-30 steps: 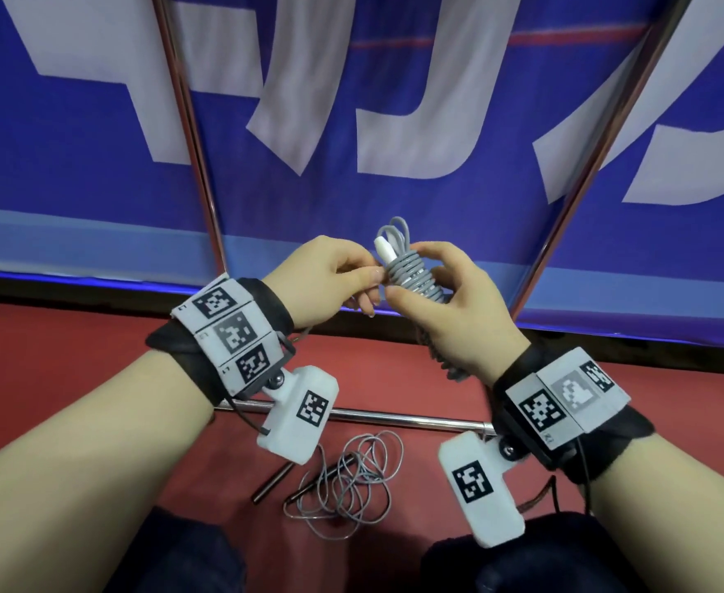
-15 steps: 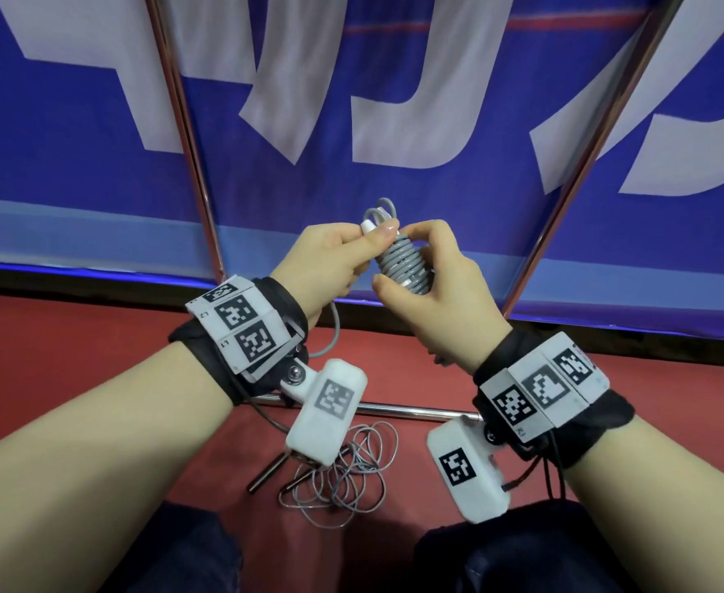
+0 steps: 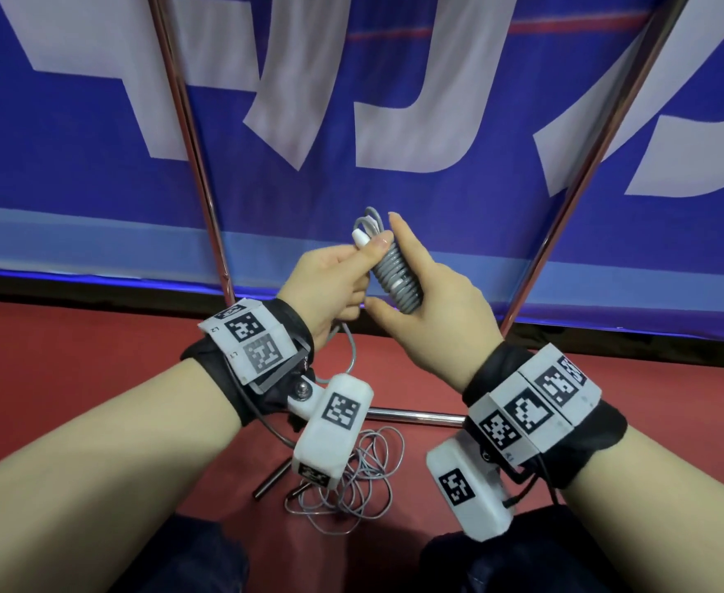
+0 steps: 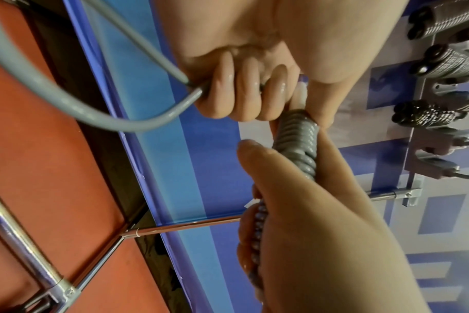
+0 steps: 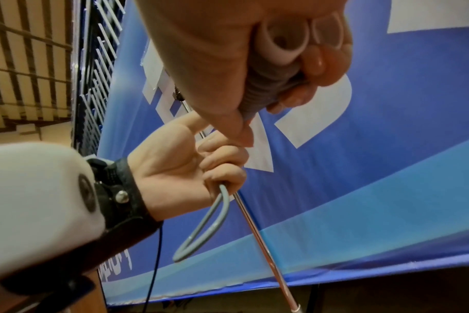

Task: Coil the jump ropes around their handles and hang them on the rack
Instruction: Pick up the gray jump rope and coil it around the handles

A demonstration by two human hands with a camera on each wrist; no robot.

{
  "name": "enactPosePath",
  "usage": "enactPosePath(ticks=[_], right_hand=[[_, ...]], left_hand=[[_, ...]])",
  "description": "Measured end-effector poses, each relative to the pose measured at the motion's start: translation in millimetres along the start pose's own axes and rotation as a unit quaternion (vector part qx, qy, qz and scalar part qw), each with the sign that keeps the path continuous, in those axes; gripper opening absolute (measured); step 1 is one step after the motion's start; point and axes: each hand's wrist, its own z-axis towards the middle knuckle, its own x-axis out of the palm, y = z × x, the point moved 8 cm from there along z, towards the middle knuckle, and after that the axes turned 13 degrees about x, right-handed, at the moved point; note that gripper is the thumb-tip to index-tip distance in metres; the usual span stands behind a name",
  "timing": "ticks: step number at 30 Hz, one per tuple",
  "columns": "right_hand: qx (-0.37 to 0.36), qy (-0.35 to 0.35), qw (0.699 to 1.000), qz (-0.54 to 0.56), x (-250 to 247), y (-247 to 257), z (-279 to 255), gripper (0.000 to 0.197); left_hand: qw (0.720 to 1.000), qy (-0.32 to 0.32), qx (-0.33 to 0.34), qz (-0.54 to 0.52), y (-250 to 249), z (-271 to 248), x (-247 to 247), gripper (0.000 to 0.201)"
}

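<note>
At the frame's centre my right hand (image 3: 432, 310) grips the grey rubbery jump rope coiled round its white handles (image 3: 394, 271), long axis tilted up-left, fingers curled round the ribbed coil. My left hand (image 3: 330, 280) pinches its top, fingers closed on the loose cord. Another thin grey rope (image 3: 351, 477) lies tangled on the red floor (image 3: 95, 357) below, between my forearms.
</note>
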Motion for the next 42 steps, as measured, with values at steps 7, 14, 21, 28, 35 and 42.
enactPosePath(ticks=[7,14,21,28,35,42], right_hand=[[0.001,-0.014,0.995,-0.097,-2,-4,0,0.055],[0.012,0.02,0.993,-0.117,3,-12,-3,0.043],[0.01,0.017,0.993,-0.114,2,-14,2,0.048],[0.006,0.012,0.994,-0.107,-3,-18,7,0.047],[-0.009,-0.061,0.987,-0.149,-14,-14,4,0.052],[0.016,-0.078,0.982,-0.173,-14,-14,10,0.042]], left_hand=[[0.999,0.021,-0.036,0.008,9,-3,8,0.042],[0.994,0.039,-0.08,0.065,22,-10,5,0.049],[0.992,0.057,-0.06,0.092,17,-7,10,0.049],[0.977,0.133,-0.048,0.159,6,0,2,0.048],[0.972,0.178,-0.017,0.154,10,4,5,0.03],[0.978,0.113,-0.017,0.175,13,8,-6,0.027]])
